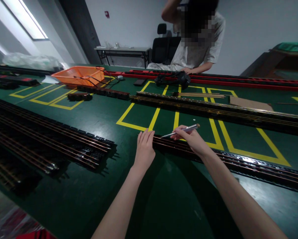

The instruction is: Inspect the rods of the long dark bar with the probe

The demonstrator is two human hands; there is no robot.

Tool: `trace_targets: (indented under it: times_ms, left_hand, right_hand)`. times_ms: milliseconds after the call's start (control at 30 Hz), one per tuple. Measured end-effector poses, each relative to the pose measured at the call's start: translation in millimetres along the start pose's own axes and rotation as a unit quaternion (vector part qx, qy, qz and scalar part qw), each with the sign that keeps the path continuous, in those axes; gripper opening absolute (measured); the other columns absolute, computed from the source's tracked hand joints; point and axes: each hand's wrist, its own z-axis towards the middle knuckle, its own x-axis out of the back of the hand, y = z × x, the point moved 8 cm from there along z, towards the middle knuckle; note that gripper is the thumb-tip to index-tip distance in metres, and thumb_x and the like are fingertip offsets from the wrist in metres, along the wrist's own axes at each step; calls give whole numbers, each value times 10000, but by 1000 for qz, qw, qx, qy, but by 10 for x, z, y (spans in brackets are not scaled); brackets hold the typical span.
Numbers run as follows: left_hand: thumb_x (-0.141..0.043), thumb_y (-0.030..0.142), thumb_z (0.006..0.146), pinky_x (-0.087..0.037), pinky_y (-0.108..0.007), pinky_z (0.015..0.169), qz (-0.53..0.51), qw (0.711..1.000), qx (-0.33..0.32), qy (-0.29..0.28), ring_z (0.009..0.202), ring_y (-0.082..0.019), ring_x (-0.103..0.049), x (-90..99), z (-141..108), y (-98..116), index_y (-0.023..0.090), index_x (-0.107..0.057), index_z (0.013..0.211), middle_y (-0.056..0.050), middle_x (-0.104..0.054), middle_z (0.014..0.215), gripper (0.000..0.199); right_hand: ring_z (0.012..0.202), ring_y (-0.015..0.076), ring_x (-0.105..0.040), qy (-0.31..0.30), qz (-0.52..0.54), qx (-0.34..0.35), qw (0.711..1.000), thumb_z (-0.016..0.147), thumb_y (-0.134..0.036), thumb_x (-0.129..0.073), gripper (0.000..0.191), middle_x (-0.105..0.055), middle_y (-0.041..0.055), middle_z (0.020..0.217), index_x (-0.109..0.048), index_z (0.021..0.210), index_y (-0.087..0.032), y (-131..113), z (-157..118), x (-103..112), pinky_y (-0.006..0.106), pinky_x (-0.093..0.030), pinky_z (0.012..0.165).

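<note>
A long black strip with copper-coloured rails [248,162] runs from the middle of the green table towards the right edge. My left hand [146,146] is closed over its near-left end, the fingers reaching across to the far side; the thumb is hidden. In my right hand [188,136] is a slim silver pen-shaped tool [191,127] with a brownish end cap, pinched between thumb and fingers. Its thin tip points left and down onto the strip, just right of my left hand. Whether the tip touches a rail I cannot tell.
More railed black strips [84,146] lie at left, and brass-railed ones [213,108] beyond my hands. An orange basket [76,75], cardboard [250,103] and a long red rail [250,81] lie farther back. Across the table sits another person [201,54].
</note>
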Motion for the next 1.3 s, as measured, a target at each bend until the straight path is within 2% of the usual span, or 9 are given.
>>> trace_targets:
  times_ms: [133, 300, 567, 767, 1000, 1300]
  left_hand:
    - [-343, -46, 763, -274, -524, 1089, -11, 1000, 1, -10, 1247, -237, -448, 2, 3, -9, 144, -496, 1219, -117, -573, 1220, 518]
    - [-358, -40, 753, -248, -489, 1104, -26, 999, -11, -20, 1212, -225, -451, 4, 15, 1, 155, -523, 1148, -93, -579, 1173, 471]
    - [-361, -2, 728, -175, -486, 1114, -74, 996, 15, -58, 1171, -208, -435, -43, 39, -66, 185, -505, 1071, -63, -562, 1124, 417]
    - [-405, 93, 742, -130, -496, 1117, -79, 992, 26, -90, 1154, -224, -419, -51, 35, -49, 174, -475, 1066, -76, -530, 1110, 342]
    - [-410, 121, 738, -135, -503, 1108, -68, 992, 34, -101, 1139, -233, -422, -46, 5, -67, 183, -461, 1061, -69, -527, 1084, 333]
    - [-451, 165, 730, -140, -501, 1104, -45, 993, 35, -103, 1143, -243, -416, -4, -25, -121, 184, -467, 1054, -69, -526, 1097, 325]
  right_hand:
    - [684, 128, -588, 5, 17, 2, 1000, 766, -376, -630, 209, -633, 8, 698, -629, 697, -178, -42, -17, 8, 316, -468, 738]
    - [632, 124, -580, 22, 51, -11, 998, 711, -379, -681, 226, -624, 4, 645, -618, 644, -172, -15, -7, 62, 303, -469, 697]
    - [646, 135, -604, 46, 28, -34, 998, 700, -351, -690, 197, -635, 7, 643, -628, 645, -172, 36, -4, 209, 316, -482, 723]
    - [646, 122, -591, 9, 39, -43, 998, 722, -353, -663, 205, -629, 0, 656, -604, 635, -177, 38, -22, 166, 309, -475, 723]
    - [688, 135, -577, 2, 37, -37, 999, 754, -375, -637, 218, -625, 10, 688, -601, 650, -186, 38, -82, 121, 329, -467, 761]
    - [648, 128, -556, 13, 37, -32, 999, 751, -364, -634, 207, -606, -1, 642, -600, 654, -184, 55, -94, 56, 308, -442, 706]
